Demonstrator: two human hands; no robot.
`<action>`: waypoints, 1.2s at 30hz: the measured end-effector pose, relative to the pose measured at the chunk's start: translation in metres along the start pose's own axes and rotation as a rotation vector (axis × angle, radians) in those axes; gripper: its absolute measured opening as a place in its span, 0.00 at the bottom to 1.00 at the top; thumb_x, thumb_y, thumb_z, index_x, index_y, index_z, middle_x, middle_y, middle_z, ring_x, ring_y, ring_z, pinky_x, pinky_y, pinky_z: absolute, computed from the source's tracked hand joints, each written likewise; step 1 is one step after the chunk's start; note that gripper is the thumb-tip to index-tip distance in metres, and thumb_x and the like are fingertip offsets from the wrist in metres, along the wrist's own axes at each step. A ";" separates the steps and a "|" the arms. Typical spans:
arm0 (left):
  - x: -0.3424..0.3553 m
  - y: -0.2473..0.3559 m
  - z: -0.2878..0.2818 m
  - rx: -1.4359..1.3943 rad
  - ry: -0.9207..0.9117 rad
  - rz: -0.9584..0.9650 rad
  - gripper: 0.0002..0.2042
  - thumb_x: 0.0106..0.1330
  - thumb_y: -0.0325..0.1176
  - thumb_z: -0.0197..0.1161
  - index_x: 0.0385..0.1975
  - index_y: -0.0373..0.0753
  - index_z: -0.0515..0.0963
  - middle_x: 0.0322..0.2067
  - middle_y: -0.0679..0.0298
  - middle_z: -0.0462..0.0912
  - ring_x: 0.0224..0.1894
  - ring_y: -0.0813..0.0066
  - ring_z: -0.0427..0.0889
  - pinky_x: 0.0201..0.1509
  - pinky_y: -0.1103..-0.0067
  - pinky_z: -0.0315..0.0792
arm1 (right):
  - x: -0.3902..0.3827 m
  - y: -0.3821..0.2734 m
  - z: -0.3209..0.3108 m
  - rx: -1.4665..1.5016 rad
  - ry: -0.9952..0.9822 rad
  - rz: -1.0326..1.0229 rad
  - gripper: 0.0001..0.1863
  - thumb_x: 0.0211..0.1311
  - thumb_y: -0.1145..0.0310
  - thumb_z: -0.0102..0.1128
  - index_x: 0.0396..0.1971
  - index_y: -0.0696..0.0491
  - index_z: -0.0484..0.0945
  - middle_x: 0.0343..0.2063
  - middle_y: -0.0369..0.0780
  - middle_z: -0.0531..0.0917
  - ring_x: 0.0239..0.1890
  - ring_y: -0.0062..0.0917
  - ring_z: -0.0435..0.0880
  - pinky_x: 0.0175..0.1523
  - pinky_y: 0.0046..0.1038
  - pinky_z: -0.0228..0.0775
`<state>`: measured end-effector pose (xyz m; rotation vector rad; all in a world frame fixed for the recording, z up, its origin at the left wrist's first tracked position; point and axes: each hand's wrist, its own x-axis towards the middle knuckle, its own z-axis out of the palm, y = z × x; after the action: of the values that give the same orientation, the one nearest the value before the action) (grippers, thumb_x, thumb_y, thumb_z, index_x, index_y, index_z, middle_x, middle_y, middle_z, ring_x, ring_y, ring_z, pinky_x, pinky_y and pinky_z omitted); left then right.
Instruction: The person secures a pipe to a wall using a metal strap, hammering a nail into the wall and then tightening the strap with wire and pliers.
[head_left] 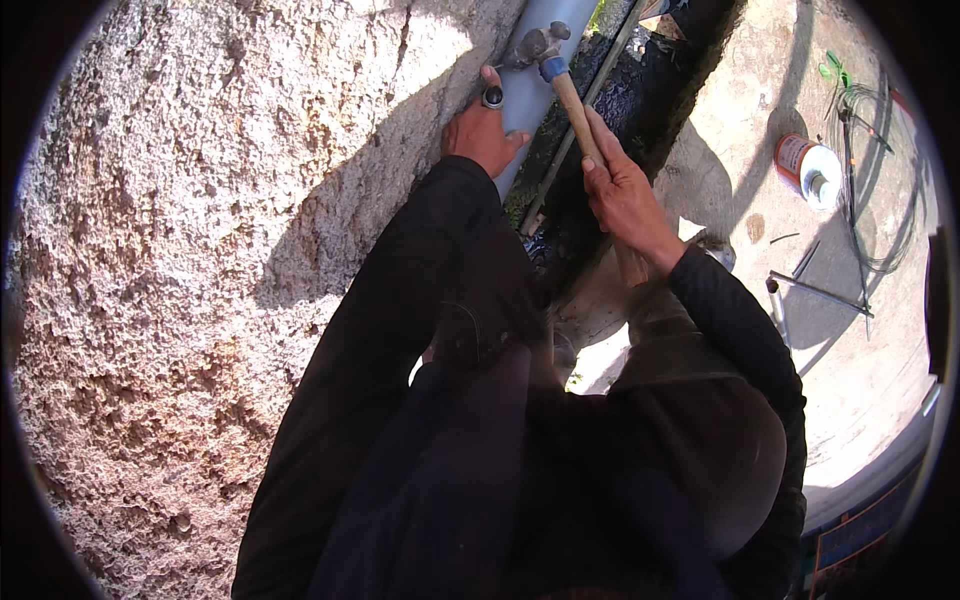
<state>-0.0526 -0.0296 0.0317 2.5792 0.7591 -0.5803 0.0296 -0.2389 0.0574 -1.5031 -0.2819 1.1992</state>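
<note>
A grey plastic pipe [518, 110] runs along the foot of the rough stone wall. My left hand [478, 135], with a dark-stoned ring on one finger, grips the pipe at its wall side. Its thumb lies across the pipe, and one finger reaches up close to the hammer head; the other fingers are mostly hidden. In my right hand [625, 192] is a hammer [570, 95] with a wooden handle and a blue band below its metal head. The head is over the pipe, just beyond my left fingertips; whether it touches anything I cannot tell.
Rough stone wall [180, 250] fills the left side. A dark, wet channel [640, 90] with a thin rod [600, 85] lies beside the pipe. On the concrete at right are an orange-and-white can [808, 170], coiled wire [880, 110] and thin dark rods [820, 292].
</note>
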 end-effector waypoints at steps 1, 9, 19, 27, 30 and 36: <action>-0.002 -0.005 0.000 0.004 0.008 -0.002 0.54 0.58 0.44 0.68 0.72 0.39 0.31 0.52 0.42 0.76 0.50 0.45 0.79 0.54 0.63 0.73 | 0.000 -0.005 0.001 0.001 -0.003 -0.008 0.29 0.75 0.70 0.43 0.72 0.37 0.52 0.23 0.31 0.69 0.19 0.11 0.64 0.23 0.16 0.62; -0.005 -0.008 -0.004 -0.085 0.039 -0.028 0.51 0.58 0.42 0.68 0.73 0.39 0.36 0.48 0.41 0.78 0.47 0.43 0.80 0.52 0.62 0.73 | -0.017 -0.015 -0.029 0.142 0.145 -0.075 0.28 0.75 0.64 0.46 0.72 0.44 0.55 0.27 0.30 0.71 0.21 0.09 0.67 0.24 0.14 0.62; -0.006 0.007 -0.013 -0.018 0.041 0.004 0.52 0.55 0.34 0.71 0.73 0.39 0.37 0.41 0.41 0.81 0.44 0.45 0.81 0.49 0.63 0.72 | -0.118 0.078 -0.141 -1.040 0.684 -0.112 0.34 0.55 0.76 0.59 0.63 0.33 0.70 0.39 0.41 0.77 0.42 0.38 0.79 0.46 0.38 0.73; -0.001 0.010 -0.001 0.092 0.093 0.093 0.48 0.53 0.39 0.73 0.69 0.29 0.50 0.38 0.40 0.81 0.43 0.44 0.81 0.50 0.64 0.71 | -0.192 0.146 -0.163 -1.205 0.885 0.058 0.27 0.58 0.64 0.63 0.60 0.39 0.73 0.40 0.37 0.76 0.42 0.32 0.76 0.47 0.35 0.66; 0.001 0.005 -0.002 0.130 0.085 0.066 0.48 0.53 0.38 0.73 0.69 0.30 0.50 0.40 0.40 0.81 0.45 0.45 0.81 0.51 0.65 0.71 | -0.197 0.146 -0.183 -1.144 1.062 -0.039 0.13 0.57 0.61 0.64 0.43 0.44 0.82 0.38 0.35 0.79 0.41 0.31 0.77 0.45 0.36 0.66; 0.001 0.018 -0.011 0.081 -0.026 -0.061 0.49 0.52 0.32 0.74 0.70 0.29 0.46 0.44 0.40 0.81 0.47 0.47 0.81 0.54 0.66 0.71 | -0.168 0.107 -0.294 -0.696 1.392 -0.130 0.07 0.57 0.68 0.62 0.37 0.49 0.82 0.29 0.42 0.81 0.36 0.41 0.82 0.42 0.38 0.73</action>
<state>-0.0388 -0.0384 0.0448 2.6244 0.8236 -0.6751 0.1399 -0.5732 0.0084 -2.4977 0.1888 -0.2902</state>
